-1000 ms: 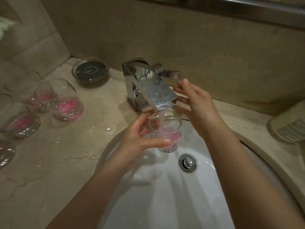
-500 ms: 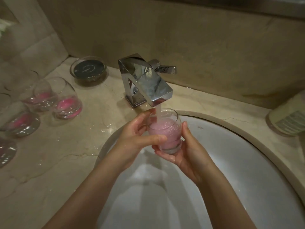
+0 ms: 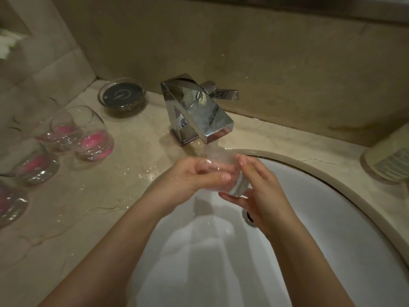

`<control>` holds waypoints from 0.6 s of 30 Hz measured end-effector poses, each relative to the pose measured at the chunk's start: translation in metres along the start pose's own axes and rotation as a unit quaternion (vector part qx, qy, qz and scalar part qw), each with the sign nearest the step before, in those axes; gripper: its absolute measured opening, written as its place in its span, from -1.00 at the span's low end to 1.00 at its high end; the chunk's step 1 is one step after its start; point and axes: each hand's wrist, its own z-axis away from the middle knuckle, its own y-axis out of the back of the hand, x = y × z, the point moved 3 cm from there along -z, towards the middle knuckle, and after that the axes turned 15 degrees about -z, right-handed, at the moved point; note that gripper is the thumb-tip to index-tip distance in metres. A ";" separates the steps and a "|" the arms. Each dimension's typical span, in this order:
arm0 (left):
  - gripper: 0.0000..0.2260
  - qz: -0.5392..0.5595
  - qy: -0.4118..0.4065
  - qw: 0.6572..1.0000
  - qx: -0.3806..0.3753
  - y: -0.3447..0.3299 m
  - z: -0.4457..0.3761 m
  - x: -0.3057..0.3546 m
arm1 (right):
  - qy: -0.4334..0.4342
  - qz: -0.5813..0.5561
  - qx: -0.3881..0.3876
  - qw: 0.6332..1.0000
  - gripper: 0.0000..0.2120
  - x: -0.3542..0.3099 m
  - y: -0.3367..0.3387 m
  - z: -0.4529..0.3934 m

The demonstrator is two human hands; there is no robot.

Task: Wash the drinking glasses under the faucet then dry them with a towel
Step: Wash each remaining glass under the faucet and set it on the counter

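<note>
Tipped over since half a second ago: drinking glass (image 3: 223, 173), then upright and filling with pink foam, now tilted with mouth toward the faucet (image 3: 199, 111) and base low and to the right, over the sink (image 3: 332, 207). Moved as well: right hand (image 3: 263, 191), from cupping beneath to lying along the right side and base.

Held under the running stream between both hands. Left hand (image 3: 194, 176) curled around the glass, thumb lying across the near side, fingers hidden behind. Right hand partly closed on the base end, fingertips at the upper edge, thumb beneath.

Hard to make out: the rim, blurred by water and motion; only the thick clear base plainly visible. Faint pink inside, amount impossible to judge. Drain (image 3: 249, 216) half hidden behind the right hand.

To the left on the wet marble counter (image 3: 110, 196), more glasses (image 3: 93, 136) with pink at the bottom, the nearest ones cut off by the left edge of view. Behind them, a round clear dish (image 3: 122, 97) with a dark insert bearing a pale circular mark, not readable as lettering. At far right, a pale container (image 3: 389, 160) cut by the edge, label striped and too blurred to read. No brand visible on the faucet.
</note>
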 end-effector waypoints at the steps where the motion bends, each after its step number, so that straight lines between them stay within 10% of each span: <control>1: -0.80 0.025 -0.001 1.000 -0.003 -0.001 0.000 0.002 | -0.023 0.001 -0.015 1.000 -0.68 -0.001 0.000 0.000; 11: -0.82 0.129 0.057 0.990 0.021 -0.006 -0.006 -0.004 | 0.003 0.058 -0.059 0.997 -0.54 -0.012 0.007 -0.006; 18: -0.80 0.132 0.071 0.988 0.024 -0.011 -0.005 -0.002 | -0.037 0.071 -0.044 0.996 -0.80 -0.016 0.008 -0.009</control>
